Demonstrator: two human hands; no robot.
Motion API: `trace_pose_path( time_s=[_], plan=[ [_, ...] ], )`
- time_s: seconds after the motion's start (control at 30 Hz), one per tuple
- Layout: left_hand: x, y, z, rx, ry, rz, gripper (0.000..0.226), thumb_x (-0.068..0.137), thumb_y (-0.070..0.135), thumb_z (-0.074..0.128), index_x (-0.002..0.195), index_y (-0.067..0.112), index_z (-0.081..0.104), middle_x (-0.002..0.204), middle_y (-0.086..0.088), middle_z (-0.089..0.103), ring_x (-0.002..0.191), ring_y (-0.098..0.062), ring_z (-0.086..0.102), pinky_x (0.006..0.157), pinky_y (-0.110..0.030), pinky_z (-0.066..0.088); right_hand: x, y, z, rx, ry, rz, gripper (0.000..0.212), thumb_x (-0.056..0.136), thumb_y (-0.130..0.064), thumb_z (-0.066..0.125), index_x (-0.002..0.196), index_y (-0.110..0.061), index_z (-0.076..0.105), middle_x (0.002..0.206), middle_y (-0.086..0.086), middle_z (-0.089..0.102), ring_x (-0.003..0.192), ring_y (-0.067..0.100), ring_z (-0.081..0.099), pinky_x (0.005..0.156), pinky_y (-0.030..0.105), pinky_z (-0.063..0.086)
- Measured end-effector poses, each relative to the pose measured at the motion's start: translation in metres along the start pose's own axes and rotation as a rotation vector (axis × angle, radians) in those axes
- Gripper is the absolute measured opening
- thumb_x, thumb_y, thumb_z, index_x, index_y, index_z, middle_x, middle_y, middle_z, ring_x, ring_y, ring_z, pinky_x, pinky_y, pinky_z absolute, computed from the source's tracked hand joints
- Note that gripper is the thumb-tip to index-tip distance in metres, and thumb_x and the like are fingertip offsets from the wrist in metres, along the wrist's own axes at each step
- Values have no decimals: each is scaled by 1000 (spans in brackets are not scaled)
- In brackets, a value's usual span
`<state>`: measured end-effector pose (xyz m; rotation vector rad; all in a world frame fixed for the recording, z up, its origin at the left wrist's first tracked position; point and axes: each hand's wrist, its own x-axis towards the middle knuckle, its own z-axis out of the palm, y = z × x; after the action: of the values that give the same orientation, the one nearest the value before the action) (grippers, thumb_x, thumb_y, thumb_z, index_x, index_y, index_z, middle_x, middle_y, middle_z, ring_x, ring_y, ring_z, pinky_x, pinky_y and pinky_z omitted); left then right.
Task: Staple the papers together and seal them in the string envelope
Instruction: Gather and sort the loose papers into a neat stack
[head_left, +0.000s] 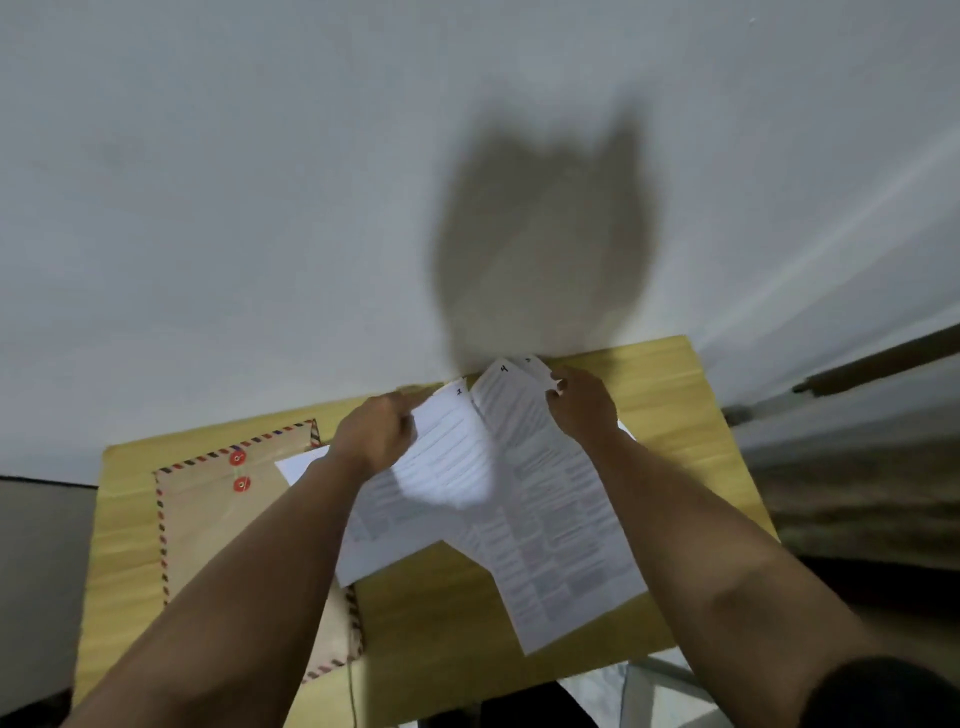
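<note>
My left hand (382, 428) has its grip clamped on the top edge of one printed sheet (447, 457), fingers curled round the paper near its far corner. That sheet slants down toward my left forearm and lies over the others. My right hand (582, 408) pinches the top of a second printed sheet (550, 519) between thumb and fingertips; this page runs long toward me and to the right, and its near end lies on the yellow wooden counter (670, 395). The two pages fan apart from the far edge of the counter, where both grips sit close together but not touching. Handwritten numerals mark their top corners, though the blur keeps me from reading them surely. Another white sheet (298, 465) peeks out flat just left of my left wrist.

The string envelope (208, 525), brown with a red-and-blue striped border, lies flat on the counter to the left of my left forearm, partly under it and under the papers' left edge. Its two red discs (239, 470) sit one above the other near its far edge. A grey wall (260, 182) rises behind the counter, carrying the shadow of the papers.
</note>
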<state>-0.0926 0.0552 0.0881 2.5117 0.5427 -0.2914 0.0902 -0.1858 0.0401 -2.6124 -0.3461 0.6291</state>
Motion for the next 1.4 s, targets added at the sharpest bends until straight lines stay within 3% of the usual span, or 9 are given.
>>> trace_pose_path(
  time_s=[0.17,0.37,0.47,0.63,0.83,0.93,1.23,1.3,1.4],
  plan=[
    [19,-7,12,45,-45,-68,34,92,25,49,116,20,72,65,6,52,71,-31,61,65,-36,55,47,-4,10,-114,27,-18,31,96,-32,53,125,-27,63,118,6,67,112,29,62,86,40,54],
    [24,1,12,-99,15,-56,45,92,13,55,128,36,70,53,13,49,52,-7,49,55,-22,36,57,0,18,-213,52,-22,26,96,-35,58,119,-31,70,118,5,63,112,28,60,83,40,50],
    [20,3,12,-127,-8,-91,28,92,13,56,112,23,75,56,13,51,59,-18,54,60,-26,37,54,0,19,-252,102,-40,22,98,-34,58,108,-24,75,117,10,61,109,32,61,85,43,50],
    [1,9,3,-202,-23,-89,17,97,22,57,84,34,60,68,2,66,63,-20,59,65,-33,49,33,-4,1,-219,170,-152,20,95,-32,58,97,-20,74,102,7,70,96,33,67,80,41,51],
    [-46,27,-17,-215,90,-4,9,97,15,61,96,18,69,71,7,63,70,-16,57,68,-33,45,-17,-23,-44,11,332,-302,11,90,-27,69,91,-18,75,89,2,79,84,31,73,73,36,56],
    [-80,38,-33,-204,163,49,10,97,16,62,99,20,71,71,11,59,70,-14,54,65,-31,39,-55,-40,-70,62,421,-369,11,92,-31,67,90,-24,75,89,-4,79,86,28,74,83,44,55],
    [-189,66,-101,-212,426,203,13,98,20,60,88,28,64,81,12,67,80,-18,61,74,-36,51,-188,-109,-165,226,677,-582,13,96,-24,66,96,-19,78,91,-3,79,85,24,71,90,49,52],
    [-210,76,-118,-250,486,230,21,98,21,61,81,33,59,76,15,64,74,-10,58,70,-32,46,-212,-124,-182,262,705,-636,13,95,-23,66,98,-20,79,93,-6,79,87,18,73,89,45,56],
    [-237,92,-140,-303,560,273,24,100,24,61,79,35,59,74,15,65,72,-3,58,66,-28,41,-247,-149,-205,367,590,-679,16,94,-19,68,104,-20,81,102,-8,79,96,5,72,90,22,56]
  ],
)
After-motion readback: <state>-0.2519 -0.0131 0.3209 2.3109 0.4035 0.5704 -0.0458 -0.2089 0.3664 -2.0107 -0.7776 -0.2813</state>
